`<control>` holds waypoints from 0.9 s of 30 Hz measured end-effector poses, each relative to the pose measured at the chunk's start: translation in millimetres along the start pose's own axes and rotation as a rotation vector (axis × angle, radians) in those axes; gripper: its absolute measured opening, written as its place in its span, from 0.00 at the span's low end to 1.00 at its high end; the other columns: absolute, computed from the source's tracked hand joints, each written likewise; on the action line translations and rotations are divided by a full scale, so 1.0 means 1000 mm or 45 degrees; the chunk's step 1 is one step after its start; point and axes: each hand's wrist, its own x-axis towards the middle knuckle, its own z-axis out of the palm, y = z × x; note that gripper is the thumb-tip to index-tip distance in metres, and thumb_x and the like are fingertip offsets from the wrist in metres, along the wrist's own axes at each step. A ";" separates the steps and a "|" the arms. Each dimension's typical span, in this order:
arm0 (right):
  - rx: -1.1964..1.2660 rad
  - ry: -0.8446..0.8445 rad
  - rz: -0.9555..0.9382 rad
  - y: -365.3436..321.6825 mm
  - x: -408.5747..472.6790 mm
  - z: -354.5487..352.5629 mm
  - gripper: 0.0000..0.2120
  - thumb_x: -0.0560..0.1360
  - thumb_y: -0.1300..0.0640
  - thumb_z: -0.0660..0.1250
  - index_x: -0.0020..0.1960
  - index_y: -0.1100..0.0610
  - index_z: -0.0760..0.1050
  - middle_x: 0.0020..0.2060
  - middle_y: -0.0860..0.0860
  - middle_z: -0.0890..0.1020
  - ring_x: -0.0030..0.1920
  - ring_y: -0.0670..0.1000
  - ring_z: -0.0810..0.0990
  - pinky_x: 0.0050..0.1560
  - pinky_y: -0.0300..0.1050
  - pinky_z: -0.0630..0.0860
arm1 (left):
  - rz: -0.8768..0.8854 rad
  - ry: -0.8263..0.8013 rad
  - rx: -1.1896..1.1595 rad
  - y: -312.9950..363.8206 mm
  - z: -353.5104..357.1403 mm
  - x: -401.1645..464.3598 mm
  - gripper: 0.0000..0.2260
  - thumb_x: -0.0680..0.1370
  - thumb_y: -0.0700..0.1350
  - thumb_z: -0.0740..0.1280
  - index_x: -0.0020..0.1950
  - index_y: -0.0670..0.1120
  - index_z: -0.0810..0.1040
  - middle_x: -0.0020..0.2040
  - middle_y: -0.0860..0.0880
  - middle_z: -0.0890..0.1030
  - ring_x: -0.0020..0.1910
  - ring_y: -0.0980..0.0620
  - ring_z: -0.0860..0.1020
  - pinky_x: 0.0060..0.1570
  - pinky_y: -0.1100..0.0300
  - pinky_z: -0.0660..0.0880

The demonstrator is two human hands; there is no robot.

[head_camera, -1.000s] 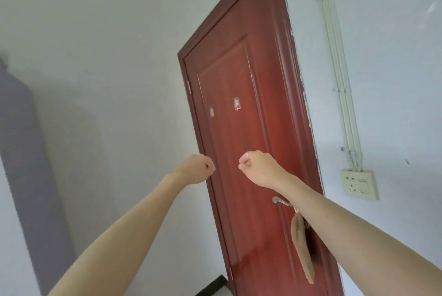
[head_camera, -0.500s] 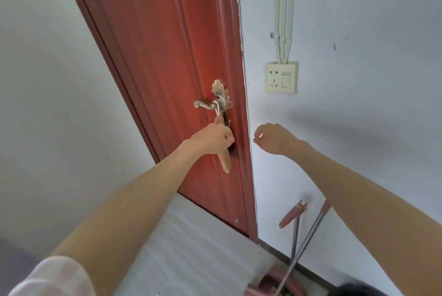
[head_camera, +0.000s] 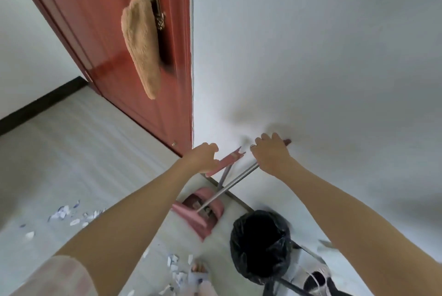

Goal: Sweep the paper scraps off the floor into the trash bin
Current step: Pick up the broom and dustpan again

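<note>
Both hands [head_camera: 200, 156] [head_camera: 271, 152] grip pink-topped handles [head_camera: 229, 160].

Paper scraps [head_camera: 71, 217]: small white and bluish pieces, scattered loose on the pale floor to your left, with a second cluster [head_camera: 178, 271] near your feet.

Trash bin [head_camera: 259, 245]: round, lined with a black plastic bag, mouth open upward, standing on the floor near the wall, just right of the dustpan.

Dustpan [head_camera: 203, 212]: pink, on the floor by the wall.

Broom [head_camera: 236, 179]: metal shaft, pink top grip, leaning against the wall.
</note>
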 end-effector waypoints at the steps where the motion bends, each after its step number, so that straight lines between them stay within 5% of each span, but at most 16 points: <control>1: -0.027 0.033 -0.056 -0.002 0.006 0.011 0.11 0.52 0.59 0.78 0.33 0.56 0.81 0.31 0.51 0.80 0.38 0.53 0.80 0.43 0.46 0.75 | -0.016 -0.001 -0.018 -0.002 0.012 0.009 0.23 0.81 0.51 0.59 0.73 0.44 0.64 0.68 0.44 0.70 0.64 0.43 0.72 0.61 0.51 0.71; 3: -0.143 -0.004 -0.065 -0.007 0.016 0.027 0.12 0.46 0.58 0.79 0.25 0.52 0.78 0.24 0.47 0.76 0.33 0.50 0.78 0.40 0.43 0.74 | -0.043 0.001 -0.056 -0.005 0.034 0.024 0.23 0.81 0.50 0.58 0.74 0.44 0.61 0.68 0.42 0.69 0.63 0.42 0.73 0.60 0.48 0.72; 5: -0.274 -0.124 -0.121 -0.007 0.022 0.042 0.03 0.67 0.56 0.71 0.41 0.51 0.81 0.39 0.47 0.80 0.49 0.50 0.76 0.53 0.46 0.70 | -0.039 0.008 -0.086 -0.007 0.049 0.036 0.22 0.81 0.47 0.59 0.73 0.43 0.61 0.66 0.40 0.70 0.62 0.41 0.73 0.58 0.47 0.73; 6: -0.278 -0.153 -0.135 -0.007 0.025 0.050 0.07 0.74 0.60 0.64 0.49 0.53 0.79 0.47 0.48 0.79 0.55 0.52 0.73 0.59 0.46 0.66 | -0.026 0.018 -0.097 -0.006 0.053 0.040 0.21 0.81 0.46 0.59 0.72 0.42 0.62 0.65 0.40 0.71 0.60 0.40 0.74 0.55 0.49 0.73; 9: -0.436 -0.123 -0.156 -0.001 0.036 0.063 0.11 0.78 0.61 0.58 0.55 0.53 0.77 0.52 0.48 0.78 0.59 0.52 0.69 0.66 0.47 0.61 | 0.005 0.050 -0.101 -0.007 0.064 0.049 0.14 0.82 0.45 0.57 0.64 0.40 0.67 0.57 0.40 0.76 0.49 0.42 0.76 0.42 0.54 0.69; 12: -0.460 -0.245 -0.142 -0.004 0.043 0.067 0.11 0.77 0.59 0.60 0.56 0.51 0.76 0.54 0.48 0.78 0.61 0.52 0.70 0.70 0.48 0.58 | -0.054 0.107 -0.156 -0.006 0.067 0.050 0.09 0.81 0.40 0.57 0.60 0.39 0.68 0.55 0.41 0.77 0.46 0.43 0.74 0.40 0.54 0.67; 16: -0.167 -0.602 -0.106 -0.019 0.043 0.054 0.06 0.75 0.61 0.59 0.50 0.53 0.72 0.42 0.48 0.77 0.46 0.48 0.80 0.45 0.39 0.70 | -0.219 0.039 -0.387 -0.019 0.055 0.035 0.12 0.79 0.42 0.58 0.61 0.39 0.68 0.54 0.41 0.76 0.50 0.42 0.75 0.49 0.52 0.73; 19: 0.141 -0.879 -0.118 -0.032 0.038 0.032 0.03 0.75 0.65 0.57 0.46 0.59 0.68 0.30 0.50 0.72 0.28 0.47 0.71 0.30 0.37 0.66 | -0.330 0.027 -0.442 -0.039 0.043 0.015 0.16 0.79 0.50 0.61 0.60 0.40 0.70 0.54 0.43 0.78 0.53 0.43 0.77 0.54 0.52 0.75; 25: 0.161 -0.819 -0.055 -0.064 0.036 -0.020 0.16 0.78 0.56 0.59 0.33 0.57 0.64 0.10 0.47 0.66 0.24 0.48 0.66 0.29 0.38 0.62 | -0.470 0.220 -0.493 -0.089 0.028 -0.055 0.20 0.78 0.58 0.63 0.53 0.40 0.73 0.46 0.45 0.76 0.45 0.46 0.74 0.43 0.58 0.69; 27: 0.138 -0.733 -0.032 -0.072 0.033 -0.039 0.18 0.79 0.52 0.57 0.32 0.57 0.64 0.13 0.47 0.68 0.25 0.48 0.66 0.29 0.38 0.60 | -0.508 0.325 -0.544 -0.104 0.026 -0.079 0.18 0.79 0.57 0.62 0.52 0.41 0.71 0.45 0.45 0.75 0.44 0.46 0.75 0.42 0.57 0.70</control>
